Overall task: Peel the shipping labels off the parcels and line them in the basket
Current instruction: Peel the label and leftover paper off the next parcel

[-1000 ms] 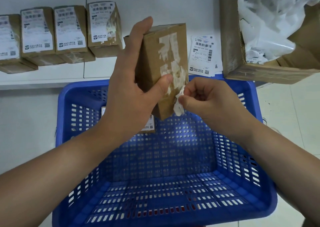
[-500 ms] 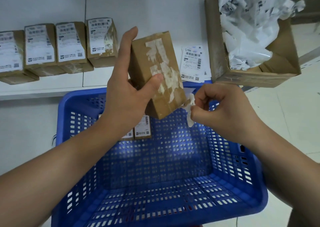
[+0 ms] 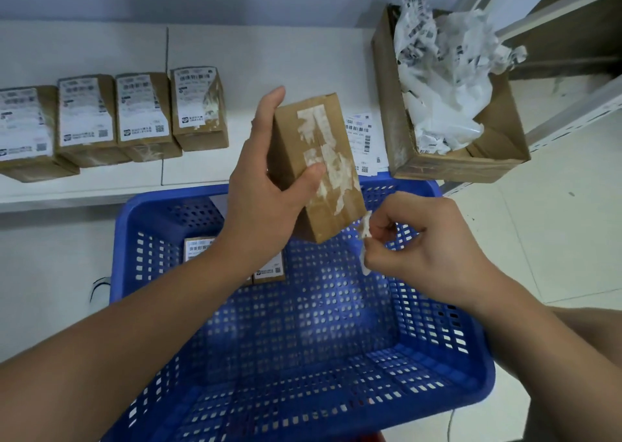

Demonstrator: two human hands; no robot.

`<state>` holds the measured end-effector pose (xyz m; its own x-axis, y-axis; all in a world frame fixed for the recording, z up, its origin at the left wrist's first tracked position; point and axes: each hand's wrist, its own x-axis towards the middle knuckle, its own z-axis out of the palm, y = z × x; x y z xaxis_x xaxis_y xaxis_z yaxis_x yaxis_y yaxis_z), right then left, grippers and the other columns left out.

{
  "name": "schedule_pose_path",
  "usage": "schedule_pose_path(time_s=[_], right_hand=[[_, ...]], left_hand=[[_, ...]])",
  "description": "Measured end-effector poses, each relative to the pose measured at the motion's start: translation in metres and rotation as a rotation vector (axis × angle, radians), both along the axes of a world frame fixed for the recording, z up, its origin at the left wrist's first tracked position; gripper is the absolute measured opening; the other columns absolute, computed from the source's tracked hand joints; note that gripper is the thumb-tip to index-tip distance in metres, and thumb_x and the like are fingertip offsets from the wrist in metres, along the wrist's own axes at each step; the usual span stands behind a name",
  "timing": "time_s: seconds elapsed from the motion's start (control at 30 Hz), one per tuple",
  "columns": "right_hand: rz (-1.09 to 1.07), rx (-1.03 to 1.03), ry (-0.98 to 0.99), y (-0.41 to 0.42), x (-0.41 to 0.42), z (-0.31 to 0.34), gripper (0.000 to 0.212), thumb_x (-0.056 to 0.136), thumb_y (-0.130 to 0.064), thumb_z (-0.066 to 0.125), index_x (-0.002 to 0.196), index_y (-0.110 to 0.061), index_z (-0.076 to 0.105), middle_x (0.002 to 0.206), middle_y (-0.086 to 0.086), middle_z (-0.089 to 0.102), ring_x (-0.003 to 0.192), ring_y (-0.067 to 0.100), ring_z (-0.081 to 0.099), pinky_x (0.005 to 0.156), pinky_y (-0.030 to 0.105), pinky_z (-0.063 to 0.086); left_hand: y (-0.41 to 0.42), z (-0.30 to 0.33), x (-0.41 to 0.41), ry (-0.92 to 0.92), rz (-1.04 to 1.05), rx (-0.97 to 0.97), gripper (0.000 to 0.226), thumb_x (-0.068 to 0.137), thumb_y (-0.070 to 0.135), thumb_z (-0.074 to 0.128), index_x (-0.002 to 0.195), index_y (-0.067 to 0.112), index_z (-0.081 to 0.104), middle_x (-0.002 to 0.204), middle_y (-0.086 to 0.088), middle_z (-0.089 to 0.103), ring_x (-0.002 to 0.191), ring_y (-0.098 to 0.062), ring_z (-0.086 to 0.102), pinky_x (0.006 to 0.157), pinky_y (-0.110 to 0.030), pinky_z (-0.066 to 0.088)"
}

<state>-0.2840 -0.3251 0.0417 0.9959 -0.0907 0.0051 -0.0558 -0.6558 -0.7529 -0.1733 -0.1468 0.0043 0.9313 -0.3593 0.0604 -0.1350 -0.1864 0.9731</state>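
1. Gripping the parcel upright above the far end of the basket, the left hand had its thumb pressed flat on the front face and its fingers wrapped round the back.
2. That front face carried only torn white patches of label paper, so the bulk of the label looked already gone; the cardboard seemed stiff and light enough for one hand to steady.
3. The right hand sat just below and to the right of the box's lower corner, its fingertips pinching a small crumpled label scrap. Whether the scrap touched the box I could not tell.
4. I judged the scrap thin, limp and sticky, likely to tear rather than lift whole; any remaining patches would want taking at a loose edge, pulled low and slow.
5. Beyond the left hand, four labelled parcels stood in a row on the white surface; their labels looked intact.
6. Directly under the left wrist, partly hidden by it, at least two boxes with labels showing stood against the basket's far wall.
7. Beyond the right hand, an open carton held crumpled peeled labels, and flat labels lay on the surface just beside it.
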Motion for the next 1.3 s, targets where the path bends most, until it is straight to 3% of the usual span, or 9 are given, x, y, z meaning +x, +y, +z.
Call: schedule_pose_path(time_s=[0.13,0.23,0.37,0.47,0.6,0.83,1.0,1.17,1.3], right_hand=[[-0.159,0.108,0.034,-0.001,-0.003,0.0,0.024,0.075,0.007,0.071,0.063,-0.01,0.06,0.062,0.003,0.057,0.063,0.017,0.052,0.062,0.016,0.042],[-0.273,0.245,0.065,0.0,0.0,-0.004,0.022,0.081,0.008,0.066,0.064,-0.005,0.06,0.059,0.006,0.054,0.058,0.011,0.046,0.058,0.016,0.04],[-0.369,0.315,0.071,0.0,0.002,-0.016,0.016,0.083,0.006,0.064,0.068,0.001,0.06,0.065,0.023,0.054,0.059,0.014,0.044,0.056,0.019,0.038],[-0.325,0.24,0.051,-0.001,0.001,-0.022,0.016,0.081,0.006,0.065,0.069,-0.002,0.059,0.063,0.01,0.054,0.061,0.018,0.045,0.06,0.02,0.04],[-0.293,0.076,-0.054,-0.003,0.004,-0.026,0.016,0.078,0.008,0.067,0.069,-0.002,0.059,0.065,0.01,0.054,0.067,0.021,0.048,0.063,0.015,0.039],[-0.335,0.02,-0.057,-0.008,0.006,-0.036,0.019,0.078,0.003,0.069,0.068,-0.009,0.058,0.065,0.002,0.055,0.067,0.015,0.049,0.063,0.018,0.04],[-0.32,-0.13,-0.095,-0.008,0.003,-0.044,0.018,0.078,-0.003,0.071,0.07,-0.015,0.059,0.067,-0.004,0.057,0.07,0.017,0.054,0.065,0.023,0.043],[-0.485,0.075,-0.25,-0.024,0.019,-0.011,0.011,0.079,0.001,0.065,0.073,-0.008,0.063,0.065,-0.004,0.059,0.061,-0.001,0.048,0.061,0.012,0.039],[-0.446,0.063,-0.246,-0.045,0.024,-0.001,0.01,0.084,-0.002,0.066,0.078,-0.01,0.063,0.069,0.002,0.059,0.064,0.004,0.05,0.064,0.017,0.043]], left_hand=[[-0.001,0.003,-0.006,-0.106,-0.046,0.068,0.08,0.091,0.031,0.072,0.153,0.05,0.024,0.133,0.007,0.055,0.121,-0.015,0.059,0.098,-0.047,0.056],[-0.002,0.004,-0.011,-0.157,-0.079,0.094,0.078,0.092,0.031,0.072,0.151,0.051,0.024,0.136,0.008,0.049,0.123,-0.009,0.054,0.097,-0.044,0.057],[-0.003,0.004,-0.016,-0.175,-0.131,0.12,0.08,0.093,0.03,0.073,0.147,0.058,0.021,0.134,0.008,0.047,0.122,-0.003,0.051,0.098,-0.039,0.056],[-0.005,0.002,-0.017,-0.15,-0.157,0.137,0.081,0.092,0.034,0.073,0.148,0.06,0.02,0.134,0.006,0.048,0.122,-0.007,0.054,0.097,-0.04,0.057],[-0.006,0.001,-0.011,-0.103,-0.167,0.11,0.08,0.09,0.035,0.071,0.152,0.054,0.024,0.134,0.003,0.053,0.123,-0.016,0.058,0.098,-0.044,0.057],[-0.008,0.001,-0.003,-0.113,-0.2,0.153,0.081,0.093,0.03,0.072,0.153,0.054,0.022,0.139,0.007,0.048,0.127,-0.01,0.052,0.101,-0.043,0.056],[-0.01,0.001,0.002,-0.152,-0.199,0.216,0.083,0.094,0.028,0.072,0.153,0.055,0.021,0.133,0.006,0.047,0.119,-0.002,0.051,0.095,-0.019,0.048],[-0.008,-0.014,-0.013,-0.128,-0.322,0.345,0.087,0.095,0.028,0.07,0.149,0.067,0.013,0.135,0.012,0.04,0.114,-0.007,0.051,0.087,-0.014,0.045],[-0.005,-0.023,-0.022,-0.03,-0.305,0.292,0.088,0.095,0.031,0.071,0.146,0.071,0.011,0.134,0.015,0.042,0.116,-0.002,0.05,0.09,-0.018,0.047]])
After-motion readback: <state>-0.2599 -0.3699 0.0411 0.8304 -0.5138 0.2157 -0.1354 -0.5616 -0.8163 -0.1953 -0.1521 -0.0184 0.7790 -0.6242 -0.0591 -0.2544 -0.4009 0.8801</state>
